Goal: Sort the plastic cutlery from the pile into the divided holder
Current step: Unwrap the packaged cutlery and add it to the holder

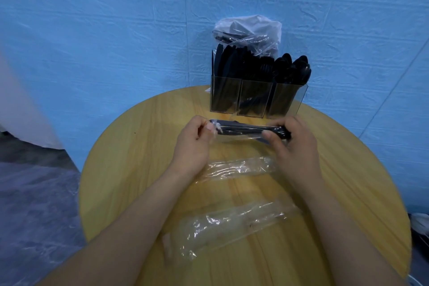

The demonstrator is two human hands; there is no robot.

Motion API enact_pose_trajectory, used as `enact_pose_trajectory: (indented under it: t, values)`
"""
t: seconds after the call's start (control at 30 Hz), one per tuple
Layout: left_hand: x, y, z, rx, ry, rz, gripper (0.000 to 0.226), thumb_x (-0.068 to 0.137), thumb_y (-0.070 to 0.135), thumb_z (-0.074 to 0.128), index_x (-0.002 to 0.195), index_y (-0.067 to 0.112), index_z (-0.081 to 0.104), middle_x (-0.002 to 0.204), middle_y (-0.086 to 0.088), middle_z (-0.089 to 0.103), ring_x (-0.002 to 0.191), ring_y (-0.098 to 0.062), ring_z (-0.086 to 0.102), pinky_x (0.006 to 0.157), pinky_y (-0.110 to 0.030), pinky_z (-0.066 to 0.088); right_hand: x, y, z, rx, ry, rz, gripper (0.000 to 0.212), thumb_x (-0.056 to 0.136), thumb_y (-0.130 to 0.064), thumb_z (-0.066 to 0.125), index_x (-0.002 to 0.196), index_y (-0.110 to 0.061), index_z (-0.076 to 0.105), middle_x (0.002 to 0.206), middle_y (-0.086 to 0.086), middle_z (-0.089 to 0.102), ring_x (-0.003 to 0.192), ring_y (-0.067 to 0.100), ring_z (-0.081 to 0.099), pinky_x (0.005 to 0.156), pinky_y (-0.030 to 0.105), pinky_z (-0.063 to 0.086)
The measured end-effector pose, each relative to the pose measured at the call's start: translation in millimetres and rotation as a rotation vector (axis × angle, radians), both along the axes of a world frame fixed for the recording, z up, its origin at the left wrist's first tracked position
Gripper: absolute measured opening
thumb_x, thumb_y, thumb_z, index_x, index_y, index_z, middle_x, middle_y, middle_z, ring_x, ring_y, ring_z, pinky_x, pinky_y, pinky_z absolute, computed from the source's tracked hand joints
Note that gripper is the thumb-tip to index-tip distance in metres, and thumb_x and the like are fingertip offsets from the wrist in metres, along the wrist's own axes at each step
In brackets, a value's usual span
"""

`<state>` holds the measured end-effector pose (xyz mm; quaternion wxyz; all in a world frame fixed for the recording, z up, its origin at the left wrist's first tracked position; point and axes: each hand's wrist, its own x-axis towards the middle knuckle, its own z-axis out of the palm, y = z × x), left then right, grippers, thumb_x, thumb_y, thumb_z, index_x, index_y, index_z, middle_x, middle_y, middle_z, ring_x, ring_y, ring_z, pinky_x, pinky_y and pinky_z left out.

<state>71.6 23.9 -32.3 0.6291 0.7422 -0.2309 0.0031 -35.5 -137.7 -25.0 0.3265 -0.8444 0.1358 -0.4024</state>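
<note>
Two hands are holding one wrapped pack [248, 131] of black cutlery level above the table [130, 169], just in front of the holder [253, 97]. The left hand [193, 144] is pinching the wrap's loose end between curled fingers [210, 126]; the right hand [293, 144] is curling round the other end, thumb on the near side.

Risks, as I judge them: the thin film may be tearing unevenly as the fingers are pulling apart, so pieces could be spilling out between the hands and sliding off the round table's edge. A sharp tug could also be jolting the holder just beyond the fingertips, which is already standing crowded in all three compartments, with a bag [248, 30] of more cutlery resting behind it. Mixed pieces in one pack could be ending up in the wrong compartment.

Two empty wrappers [239, 168] [232, 225] are lying nearer the wrists, slick enough to be catching a forearm. The table is yellow wood-grain; blue sheeting [116, 30] is covering the wall behind, grey floor [34, 193] to the left.
</note>
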Motion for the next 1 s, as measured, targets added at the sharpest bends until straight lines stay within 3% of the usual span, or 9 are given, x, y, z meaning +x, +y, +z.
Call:
enact_pose_trajectory:
  t: [0.1,0.23,0.33,0.4,0.5,0.57,0.8,0.9,1.0]
  values:
    - [5.6,5.9,1.3,-0.038,0.085,0.003,0.024,0.099,0.017,0.044,0.075,0.017,0.046,0.072,-0.001,0.046,0.068,-0.012,0.041,0.062,-0.026,0.035,-6.2,-12.5,0.2,0.146,0.028,-0.009,0.011,0.086,-0.015,0.066,0.088,-0.023,0.06,0.089,-0.003,0.059,0.085,0.011,0.054,0.074,0.021,0.042]
    - [5.6,2.5,1.8,-0.13,0.2,-0.02,0.023,0.099,0.018,0.041,0.079,0.015,0.05,0.073,0.003,0.052,0.065,-0.008,0.045,0.057,-0.021,0.038,0.8,-10.0,-3.6,0.186,0.042,0.001,0.012,0.086,-0.014,0.066,0.087,-0.023,0.059,0.089,-0.005,0.059,0.083,0.005,0.054,0.071,0.012,0.04]
    - [10.4,5.0,5.6,-0.28,0.286,0.105,0.023,0.099,0.021,0.038,0.084,0.019,0.054,0.079,0.006,0.053,0.066,-0.006,0.046,0.057,-0.02,0.038,0.5,-13.0,-6.4,0.183,0.025,-0.051,0.01,0.086,-0.014,0.066,0.089,-0.021,0.06,0.092,-0.001,0.059,0.084,0.01,0.054,0.07,0.013,0.041]
    - [8.1,10.1,8.4,-0.363,0.168,0.221,0.018,0.098,0.019,0.041,0.087,0.018,0.055,0.078,0.008,0.051,0.067,-0.006,0.046,0.061,-0.02,0.039,-2.3,-17.1,-6.9,0.18,0.019,-0.088,0.011,0.086,-0.014,0.066,0.088,-0.022,0.059,0.097,0.002,0.059,0.084,0.009,0.053,0.068,0.011,0.04]
    - [-10.3,10.3,9.8,-0.151,-0.279,0.153,0.007,0.095,0.013,0.05,0.091,0.019,0.051,0.081,0.009,0.052,0.072,-0.001,0.048,0.065,-0.013,0.04,-3.7,-15.1,-6.5,0.168,0.022,-0.104,0.011,0.086,-0.015,0.067,0.089,-0.022,0.059,0.096,-0.001,0.056,0.083,0.007,0.052,0.067,0.007,0.037]
    - [-16.0,3.9,5.1,0.004,-0.363,0.06,0.013,0.093,0.008,0.054,0.094,0.021,0.051,0.088,0.007,0.055,0.077,0.003,0.051,0.067,-0.008,0.041,-2.8,-11.7,-6.4,0.141,0.022,-0.083,0.011,0.085,-0.015,0.067,0.088,-0.022,0.059,0.092,-0.004,0.055,0.084,0.009,0.052,0.07,0.011,0.039]
    - [-2.1,2.2,-5.9,0.084,-0.166,0.082,0.008,0.094,0.024,0.053,0.1,0.018,0.056,0.092,0.004,0.061,0.081,-0.002,0.056,0.068,-0.003,0.041,-2.9,-5.0,-4.7,0.116,-0.014,0.036,0.013,0.084,-0.012,0.068,0.089,-0.021,0.06,0.09,-0.009,0.053,0.085,0.004,0.052,0.074,0.015,0.041]
    - [-3.2,1.6,-5.9,0.066,-0.08,0.024,0.017,0.095,0.026,0.051,0.102,0.015,0.061,0.089,0.005,0.066,0.086,-0.008,0.062,0.076,-0.015,0.048,-2.8,-2.4,-4.3,0.1,0.003,0.082,0.013,0.084,-0.012,0.068,0.089,-0.02,0.06,0.091,-0.005,0.054,0.089,0.013,0.054,0.077,0.023,0.044]
    - [-2.4,1.0,-4.8,0.045,-0.012,0.01,0.014,0.095,0.022,0.052,0.1,0.015,0.063,0.088,0.007,0.065,0.083,-0.012,0.062,0.078,-0.023,0.05,-3.2,1.9,-3.7,0.11,0.019,0.13,0.009,0.086,-0.015,0.066,0.093,-0.019,0.062,0.093,-0.006,0.054,0.089,0.008,0.052,0.077,0.019,0.042]
